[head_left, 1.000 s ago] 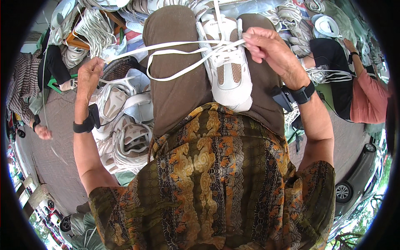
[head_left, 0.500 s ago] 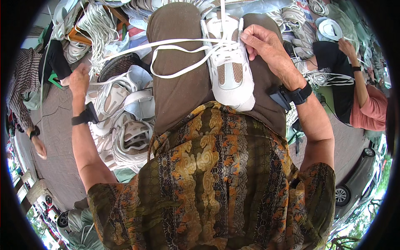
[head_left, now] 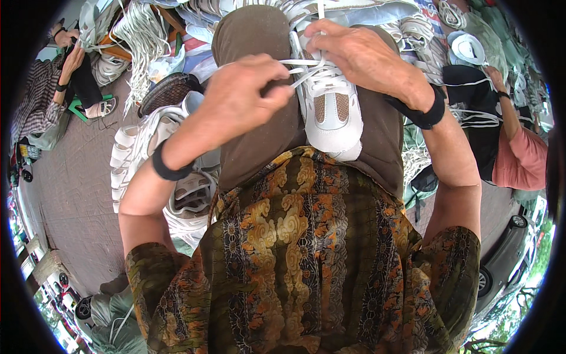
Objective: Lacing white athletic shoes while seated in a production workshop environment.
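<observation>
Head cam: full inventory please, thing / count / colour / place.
sneaker: 1, white with tan mesh panels, on the lap between the knees
shoelace: 1, white, strung across the sneaker's upper part, pinched by both hands
trousers: 1 pair, brown, worn, under the sneaker
patterned shirt: 1, brown, orange and gold, lower centre
pile of white sneakers: count unclear, white, ground at left
bundles of laces: several, white, top left
co-worker in pink sleeve: 1, right edge
co-worker's hand: 1, top left
wristbands: 2, black, one per wrist
left hand: fingers gripping the shoelace
right hand: fingers on the shoelace at the sneaker's top
</observation>
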`<state>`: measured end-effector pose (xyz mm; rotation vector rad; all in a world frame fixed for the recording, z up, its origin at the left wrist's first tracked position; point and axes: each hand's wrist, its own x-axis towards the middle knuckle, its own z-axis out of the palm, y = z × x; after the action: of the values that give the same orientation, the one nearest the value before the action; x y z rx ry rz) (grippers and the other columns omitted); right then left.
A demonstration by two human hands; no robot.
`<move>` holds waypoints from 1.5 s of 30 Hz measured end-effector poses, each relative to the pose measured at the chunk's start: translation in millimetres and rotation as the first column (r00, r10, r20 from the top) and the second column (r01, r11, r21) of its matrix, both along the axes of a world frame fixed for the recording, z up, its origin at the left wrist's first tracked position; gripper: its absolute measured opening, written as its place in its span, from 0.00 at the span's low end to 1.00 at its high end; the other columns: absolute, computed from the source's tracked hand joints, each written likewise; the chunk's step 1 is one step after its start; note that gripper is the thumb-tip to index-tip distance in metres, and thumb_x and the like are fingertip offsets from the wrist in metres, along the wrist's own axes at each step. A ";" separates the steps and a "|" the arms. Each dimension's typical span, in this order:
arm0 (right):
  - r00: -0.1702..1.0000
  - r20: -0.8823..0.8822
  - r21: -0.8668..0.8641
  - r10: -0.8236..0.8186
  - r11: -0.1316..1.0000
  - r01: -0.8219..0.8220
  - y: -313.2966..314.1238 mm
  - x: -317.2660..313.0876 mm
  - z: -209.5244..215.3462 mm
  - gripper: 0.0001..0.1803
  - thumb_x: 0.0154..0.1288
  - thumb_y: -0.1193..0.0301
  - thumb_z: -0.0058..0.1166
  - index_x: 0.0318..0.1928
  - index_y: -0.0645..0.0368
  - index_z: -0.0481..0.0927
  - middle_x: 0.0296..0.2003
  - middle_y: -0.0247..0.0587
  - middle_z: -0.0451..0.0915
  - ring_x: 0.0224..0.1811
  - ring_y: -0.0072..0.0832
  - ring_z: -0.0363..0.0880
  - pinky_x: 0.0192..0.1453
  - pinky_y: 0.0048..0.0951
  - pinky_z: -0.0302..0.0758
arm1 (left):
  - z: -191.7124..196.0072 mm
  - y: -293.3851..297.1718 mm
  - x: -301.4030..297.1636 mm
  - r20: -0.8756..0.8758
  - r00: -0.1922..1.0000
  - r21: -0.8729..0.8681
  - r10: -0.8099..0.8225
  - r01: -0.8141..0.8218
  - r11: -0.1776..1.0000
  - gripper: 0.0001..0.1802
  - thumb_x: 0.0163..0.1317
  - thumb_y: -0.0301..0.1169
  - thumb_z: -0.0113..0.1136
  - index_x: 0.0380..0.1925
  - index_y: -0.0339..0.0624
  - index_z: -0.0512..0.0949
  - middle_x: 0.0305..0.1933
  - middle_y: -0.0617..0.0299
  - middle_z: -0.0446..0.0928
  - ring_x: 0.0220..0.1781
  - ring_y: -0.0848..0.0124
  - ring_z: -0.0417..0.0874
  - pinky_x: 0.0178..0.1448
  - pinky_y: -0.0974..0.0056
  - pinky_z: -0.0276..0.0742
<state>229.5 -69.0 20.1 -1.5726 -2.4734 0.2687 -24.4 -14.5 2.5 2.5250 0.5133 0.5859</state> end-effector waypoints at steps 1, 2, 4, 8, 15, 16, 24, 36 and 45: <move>1.000 0.001 0.001 -0.005 1.000 0.005 1.9 0.8 -0.1 0.10 0.64 0.79 0.51 0.46 0.63 0.78 0.50 0.44 0.76 0.46 0.46 0.79 0.48 0.42 0.76 | -1.5 -3.5 10.3 -0.010 1.000 -0.010 0.000 -0.001 1.000 0.06 0.60 0.27 0.62 0.37 0.39 0.80 0.34 0.59 0.81 0.35 0.64 0.82 0.40 0.63 0.76; 1.000 0.030 0.003 -0.006 1.000 0.006 2.5 1.8 -0.1 0.08 0.65 0.78 0.51 0.44 0.64 0.76 0.48 0.45 0.76 0.44 0.47 0.78 0.46 0.43 0.75 | -3.8 -5.5 18.3 -0.057 0.998 0.104 0.014 -0.008 0.995 0.06 0.59 0.28 0.61 0.34 0.38 0.79 0.33 0.56 0.80 0.34 0.59 0.81 0.38 0.60 0.75; 0.997 0.081 0.008 -0.008 1.000 0.007 4.4 3.5 0.3 0.06 0.67 0.75 0.51 0.40 0.66 0.74 0.43 0.47 0.75 0.40 0.49 0.77 0.43 0.44 0.73 | -7.6 -2.6 26.4 -0.108 0.994 0.217 0.030 -0.006 0.976 0.06 0.58 0.29 0.60 0.32 0.38 0.78 0.32 0.54 0.78 0.32 0.54 0.80 0.36 0.56 0.75; 0.996 -0.048 0.124 0.076 0.990 -0.070 3.3 6.4 3.2 0.06 0.69 0.74 0.50 0.38 0.65 0.72 0.37 0.49 0.75 0.36 0.50 0.76 0.40 0.45 0.72 | -10.2 5.0 28.6 -0.105 0.994 0.082 0.023 -0.014 0.997 0.05 0.60 0.27 0.54 0.29 0.36 0.73 0.27 0.53 0.76 0.28 0.53 0.78 0.33 0.54 0.72; 0.985 -0.162 0.160 0.063 0.986 -0.037 -12.8 21.2 19.8 0.05 0.69 0.73 0.51 0.37 0.61 0.71 0.23 0.45 0.69 0.25 0.39 0.70 0.32 0.39 0.68 | -8.4 8.7 31.4 -0.116 0.991 -0.591 -0.063 -0.018 0.807 0.06 0.63 0.23 0.52 0.41 0.40 0.72 0.24 0.61 0.77 0.21 0.78 0.70 0.24 0.70 0.66; 0.980 -0.199 0.142 0.016 0.990 0.013 -13.9 25.2 24.8 0.05 0.69 0.74 0.52 0.38 0.61 0.71 0.23 0.42 0.67 0.23 0.32 0.67 0.31 0.35 0.67 | -7.7 9.8 32.5 -0.143 0.989 -0.585 -0.040 -0.051 0.809 0.06 0.63 0.23 0.52 0.41 0.40 0.72 0.24 0.61 0.77 0.21 0.78 0.70 0.24 0.70 0.66; 0.634 -0.480 -0.209 -0.606 0.781 0.588 -75.8 92.3 85.8 0.03 0.69 0.68 0.53 0.42 0.48 0.77 0.25 0.14 0.66 0.25 0.08 0.58 0.27 0.15 0.53 | 9.3 19.2 17.8 0.106 0.989 -0.797 -0.104 0.147 0.585 0.10 0.63 0.19 0.53 0.44 0.35 0.75 0.28 0.64 0.80 0.21 0.84 0.69 0.24 0.76 0.64; 0.040 -0.896 -0.295 -0.442 0.662 0.689 -149.8 305.1 139.0 0.05 0.73 0.70 0.52 0.39 0.58 0.73 0.21 0.23 0.58 0.22 0.14 0.52 0.28 0.18 0.54 | -2.8 15.0 46.0 0.098 0.993 -0.806 -0.061 0.115 0.581 0.10 0.64 0.21 0.56 0.45 0.36 0.76 0.43 0.63 0.78 0.29 0.82 0.74 0.32 0.75 0.72; -0.028 -0.839 -0.364 -0.544 0.522 0.771 -113.7 417.4 83.5 0.13 0.71 0.67 0.50 0.27 0.51 0.69 0.20 0.23 0.61 0.20 0.17 0.56 0.25 0.21 0.56 | -16.9 2.9 45.7 0.042 0.998 -0.469 0.044 -0.019 0.883 0.16 0.65 0.24 0.56 0.53 0.44 0.75 0.31 0.67 0.76 0.29 0.80 0.75 0.35 0.70 0.71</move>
<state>646.9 -182.7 103.6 -1.6271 -0.6431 0.4863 21.3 -11.6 -14.4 2.0390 0.5972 0.4683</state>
